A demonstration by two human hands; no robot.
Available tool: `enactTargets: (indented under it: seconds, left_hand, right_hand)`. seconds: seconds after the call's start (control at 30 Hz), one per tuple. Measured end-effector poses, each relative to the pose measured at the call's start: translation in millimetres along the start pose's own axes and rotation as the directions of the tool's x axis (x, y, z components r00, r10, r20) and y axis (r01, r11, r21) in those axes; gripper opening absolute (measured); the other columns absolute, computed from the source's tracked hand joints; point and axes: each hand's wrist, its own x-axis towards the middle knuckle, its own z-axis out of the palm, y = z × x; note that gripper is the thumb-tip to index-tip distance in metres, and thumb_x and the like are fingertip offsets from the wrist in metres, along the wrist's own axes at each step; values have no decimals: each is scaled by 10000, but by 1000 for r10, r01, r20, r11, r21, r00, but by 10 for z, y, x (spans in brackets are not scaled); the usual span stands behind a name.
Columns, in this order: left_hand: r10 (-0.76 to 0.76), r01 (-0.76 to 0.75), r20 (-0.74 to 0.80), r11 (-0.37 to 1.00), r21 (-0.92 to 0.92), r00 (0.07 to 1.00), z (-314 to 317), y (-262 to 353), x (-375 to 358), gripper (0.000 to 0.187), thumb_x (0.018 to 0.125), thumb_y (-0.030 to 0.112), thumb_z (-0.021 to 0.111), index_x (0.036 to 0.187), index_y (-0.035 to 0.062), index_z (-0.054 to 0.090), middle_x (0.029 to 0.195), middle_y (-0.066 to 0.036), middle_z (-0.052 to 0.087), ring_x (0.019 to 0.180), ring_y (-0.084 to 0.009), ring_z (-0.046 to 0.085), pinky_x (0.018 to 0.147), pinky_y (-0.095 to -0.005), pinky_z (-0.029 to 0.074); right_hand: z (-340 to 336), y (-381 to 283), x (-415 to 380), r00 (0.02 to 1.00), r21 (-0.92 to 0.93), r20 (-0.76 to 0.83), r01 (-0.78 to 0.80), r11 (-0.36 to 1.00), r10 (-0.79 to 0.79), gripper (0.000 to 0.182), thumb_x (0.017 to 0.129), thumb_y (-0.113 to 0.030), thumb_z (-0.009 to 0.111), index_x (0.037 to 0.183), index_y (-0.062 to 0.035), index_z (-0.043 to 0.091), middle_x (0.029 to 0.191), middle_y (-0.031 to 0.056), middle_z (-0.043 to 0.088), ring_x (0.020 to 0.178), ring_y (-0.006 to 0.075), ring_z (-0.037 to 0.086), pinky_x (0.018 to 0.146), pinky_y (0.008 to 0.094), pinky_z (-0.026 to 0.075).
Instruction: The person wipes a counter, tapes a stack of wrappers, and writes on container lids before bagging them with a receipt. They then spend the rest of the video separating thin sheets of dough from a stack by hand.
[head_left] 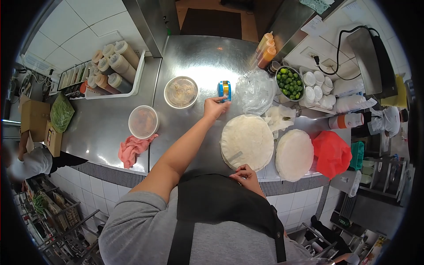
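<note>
A blue tape dispenser (225, 89) with a yellow roll stands on the steel counter. My left hand (214, 108) reaches out to its near end, fingers closed against it. Down by the counter's front edge, my right hand (247, 177) has its fingers curled together; what they hold, if anything, is too small to make out. Just above that hand lies a stack of large flour tortillas (248, 138) with a greyish strip (235, 155) on it. A second tortilla stack (294, 154) sits to the right. Two lidded round tubs, one farther back (181, 92) and one nearer (143, 122), stand left.
A red plastic bag (332, 153) lies at the right end. Clear plastic bags (256, 92), a bowl of limes (289, 84) and sauce bottles (266, 56) stand behind. Left are a pink cloth (134, 149) and a white bottle bin (138, 81). Other people work at both sides.
</note>
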Motion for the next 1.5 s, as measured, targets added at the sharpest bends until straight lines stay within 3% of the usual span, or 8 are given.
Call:
enactTargets:
  seconds: [0.2,0.27,0.37,0.53,0.87,1.27,1.33,1.5]
  left_hand:
    - [207,-273,180,771,575,962,-118,37,282,444,731,139,837,1116,-39,706,840,-173,743,715,-209,737,644,-313,580]
    - [524,-475,278,289,831,805,-72,-31,338,418,713,109,826,1088,-28,704,809,-176,728,721,-210,730,684,-329,574]
    - [336,-391,327,145,909,883,-55,258,130,382,735,112,819,1079,-1,696,839,-173,721,776,-214,726,723,-331,570]
    - [443,-457,115,858,233,889,-847,1048,-631,341,809,102,793,1135,61,698,970,-131,752,882,-144,717,758,-301,552]
    - [499,-492,-580,851,184,644,-3646,746,-898,445,785,-25,802,1195,-28,630,1156,-113,652,832,-148,656,736,-252,539]
    - [390,-410,-279,912,-18,878,-3716,-431,-240,475,831,-16,738,1292,-4,626,1256,-109,650,747,-94,597,708,-220,517]
    - [547,-404,-232,790,462,805,-3651,-222,-336,455,867,-5,709,1313,9,623,1179,-103,690,921,-123,633,786,-262,525]
    - [536,-320,-316,782,535,783,-3646,-77,-344,385,909,74,688,1287,18,640,1220,-122,673,917,-128,629,794,-261,508]
  right_hand:
    - [-162,53,-7,996,142,-70,-39,989,49,92,802,-75,824,840,-23,758,1024,13,554,811,75,558,714,223,455]
    - [-248,6,-17,993,138,-102,-49,989,64,97,802,-70,823,831,-15,750,1030,14,556,804,76,563,700,222,459]
    - [-365,-164,-23,994,-64,-88,-78,995,72,125,804,-89,822,814,-3,732,991,21,584,831,75,580,691,209,466]
    - [4,-502,236,993,-35,71,-97,995,99,148,827,-154,811,814,-27,737,909,10,594,784,92,555,667,244,439]
    - [2112,-1105,1673,955,-194,259,200,961,-146,373,878,-291,759,663,-13,634,690,23,542,659,86,498,614,278,395]
    - [2348,-736,2649,908,-712,379,164,682,177,445,930,-398,654,763,9,721,675,132,649,570,227,628,609,401,509]
    - [2374,-857,2556,931,-774,331,173,609,155,433,937,-387,645,773,7,721,701,147,664,622,258,654,650,419,518]
    - [2383,-623,2455,978,-880,207,170,444,36,415,958,-356,618,777,6,712,776,173,702,780,341,692,748,447,523]
